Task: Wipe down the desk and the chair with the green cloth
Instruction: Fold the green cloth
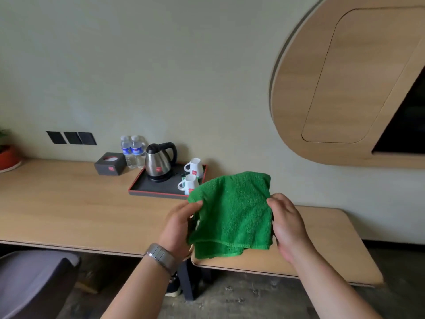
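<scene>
Both hands, left hand and right hand, were clamped on the green cloth above the desk. A careless sweep could have toppled the kettle or cups.

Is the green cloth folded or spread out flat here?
Folded. The green cloth hangs doubled between the left hand and right hand, with a second layer's edge showing below the front hem, held above the desk.

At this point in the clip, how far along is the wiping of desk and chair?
Nothing shows as wiped yet. In hand: both hands, left and right, hold the green terry cloth up, apparently folding it above the light wooden desk. Left: the whole desk, around the black tray, and the grey chair.
</scene>
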Demonstrator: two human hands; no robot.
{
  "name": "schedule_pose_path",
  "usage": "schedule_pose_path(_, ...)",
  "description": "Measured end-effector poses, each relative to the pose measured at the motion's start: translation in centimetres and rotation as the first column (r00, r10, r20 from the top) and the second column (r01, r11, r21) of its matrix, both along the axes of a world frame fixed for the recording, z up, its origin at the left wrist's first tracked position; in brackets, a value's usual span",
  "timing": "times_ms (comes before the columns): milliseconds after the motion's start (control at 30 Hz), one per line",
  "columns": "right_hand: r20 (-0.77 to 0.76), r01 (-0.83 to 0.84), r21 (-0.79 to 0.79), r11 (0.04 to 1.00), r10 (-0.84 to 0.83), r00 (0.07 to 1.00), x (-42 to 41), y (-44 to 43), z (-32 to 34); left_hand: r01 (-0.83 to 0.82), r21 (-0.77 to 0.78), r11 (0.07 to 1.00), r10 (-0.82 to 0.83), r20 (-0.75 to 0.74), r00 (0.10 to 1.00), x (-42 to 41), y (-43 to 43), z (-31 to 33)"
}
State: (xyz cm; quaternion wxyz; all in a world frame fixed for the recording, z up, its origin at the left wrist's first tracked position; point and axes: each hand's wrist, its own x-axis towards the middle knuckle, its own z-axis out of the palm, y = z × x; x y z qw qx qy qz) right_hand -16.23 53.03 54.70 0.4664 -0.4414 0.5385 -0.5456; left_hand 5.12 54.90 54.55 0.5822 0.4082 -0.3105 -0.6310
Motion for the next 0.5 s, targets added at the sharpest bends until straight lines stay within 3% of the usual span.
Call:
schedule_pose_path(133,-0.088,0.071,0.013,0.997,-0.070,0.994,-4.1,-2.3,-2.9,0.006,0.058,0.998,-0.010,0.062,0.998,-3.5,-2.7,-2.4)
schedule_pose_path(267,-0.035,0.031,0.170,0.985,-0.025,0.999,-5.8,-5.1,-5.8,-0.006,0.132,0.991,-0.006,0.093,0.996,-5.6,-6.1,-5.2)
schedule_pose_path(367,-0.071,-0.087,0.229,0.969,0.106,0.992,-6.0,-8.0,-7.9,-0.021,0.099,0.995,-0.006,0.260,0.966,-6.4,-9.1,-7.7)
schedule_pose_path(500,-0.148,-0.050,0.262,0.964,0.092,0.985,-4.9,-14.2,-10.9,-0.181,0.040,0.983,0.126,0.571,0.811,-6.0,-16.1,-11.1)
